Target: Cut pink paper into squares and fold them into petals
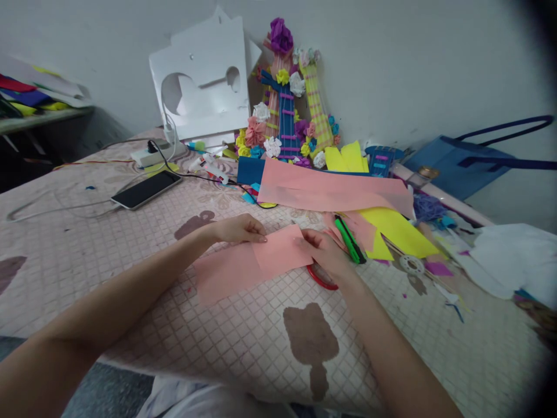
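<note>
A strip of pink paper (230, 271) lies on the patterned tablecloth in front of me, its right part folded over into a second layer. My left hand (241, 228) is closed at the fold's upper left edge, with thumb and fingers pinching the paper. At the right end, my right hand (324, 248) grips the folded edge between thumb and fingers. Red-handled scissors (322, 277) lie partly hidden under my right hand and the paper. Just to the right rests a green utility knife (349, 239).
Behind the hands lies a larger pink sheet (335, 188), with yellow paper (395, 229) beside it. A phone (147, 190), a glue gun (211, 168) and a power strip (159, 152) sit at left. Paper-flower decorations (282, 110) stand against the wall near a blue bag (456, 165).
</note>
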### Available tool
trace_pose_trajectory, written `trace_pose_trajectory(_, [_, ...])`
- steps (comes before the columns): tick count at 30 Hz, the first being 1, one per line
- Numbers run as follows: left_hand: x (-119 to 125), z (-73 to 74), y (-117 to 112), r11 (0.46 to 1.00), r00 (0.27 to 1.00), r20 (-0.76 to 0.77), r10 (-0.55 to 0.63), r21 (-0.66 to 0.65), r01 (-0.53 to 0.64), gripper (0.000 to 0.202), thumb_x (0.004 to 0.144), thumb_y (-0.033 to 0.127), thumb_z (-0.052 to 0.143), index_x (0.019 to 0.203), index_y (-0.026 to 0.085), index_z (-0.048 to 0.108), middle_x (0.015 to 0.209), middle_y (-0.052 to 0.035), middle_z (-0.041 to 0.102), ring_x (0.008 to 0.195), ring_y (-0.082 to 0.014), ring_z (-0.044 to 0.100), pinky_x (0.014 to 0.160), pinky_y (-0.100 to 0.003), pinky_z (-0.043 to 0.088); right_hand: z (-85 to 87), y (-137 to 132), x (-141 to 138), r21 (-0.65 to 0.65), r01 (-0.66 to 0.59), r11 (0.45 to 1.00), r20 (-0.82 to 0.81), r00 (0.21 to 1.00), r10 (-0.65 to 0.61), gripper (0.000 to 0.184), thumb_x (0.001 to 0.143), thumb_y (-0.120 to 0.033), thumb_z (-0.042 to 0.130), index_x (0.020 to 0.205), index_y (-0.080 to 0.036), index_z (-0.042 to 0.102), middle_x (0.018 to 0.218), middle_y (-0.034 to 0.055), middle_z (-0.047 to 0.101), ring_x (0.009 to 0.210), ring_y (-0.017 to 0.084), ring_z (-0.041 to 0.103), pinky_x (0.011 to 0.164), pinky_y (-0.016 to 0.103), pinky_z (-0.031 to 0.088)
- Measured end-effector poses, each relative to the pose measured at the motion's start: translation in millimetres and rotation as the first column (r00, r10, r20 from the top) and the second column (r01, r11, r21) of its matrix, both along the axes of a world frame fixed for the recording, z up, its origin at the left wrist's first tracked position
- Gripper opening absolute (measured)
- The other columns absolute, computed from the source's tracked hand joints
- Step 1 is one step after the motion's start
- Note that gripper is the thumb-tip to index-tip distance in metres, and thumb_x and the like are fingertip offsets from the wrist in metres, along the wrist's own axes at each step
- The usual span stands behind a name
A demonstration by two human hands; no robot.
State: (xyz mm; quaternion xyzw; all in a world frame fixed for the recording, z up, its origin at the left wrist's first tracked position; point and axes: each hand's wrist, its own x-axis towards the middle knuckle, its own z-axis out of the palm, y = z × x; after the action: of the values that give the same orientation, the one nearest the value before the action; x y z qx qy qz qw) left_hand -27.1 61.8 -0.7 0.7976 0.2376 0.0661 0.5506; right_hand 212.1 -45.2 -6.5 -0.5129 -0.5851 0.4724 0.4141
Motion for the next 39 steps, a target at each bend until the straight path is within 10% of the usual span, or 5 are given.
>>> trace_pose_trajectory(27, [-2,9.5,-6,0.991,0.999,-0.031,-0.044,-0.13,0.039,0.032,0.073,0.045,0.07,0.076,0.013,0.07,0.062,-0.0008,0.061,0.053,-0.0081,0.047,0.05,-0.019,0.033,-1.0,-4,-11,0.094,0.19,0.977,0.018,0.981,-0.192,0.032,0.082,-0.048,0.059,0.068,-0.018,0.058,0.066,-0.0015,0.051,0.064,0.013,0.044,0.057,0.025,0.034])
trace_pose_trajectory(39, [-9,7.6,6,0.998,0.997,-0.081,0.0,-0.055,-0.004,0.034,0.074,0.045,0.068,0.08,0.011,0.07,0.059,0.0011,0.055,0.051,-0.0059,0.041,0.047,-0.017,0.027,-1.2,-9,-8,-0.031,0.031,0.999,0.063,0.998,-0.029,0.033,0.075,-0.048,0.066,0.065,-0.017,0.057,0.059,-0.0038,0.052,0.055,0.01,0.044,0.05,0.023,0.033])
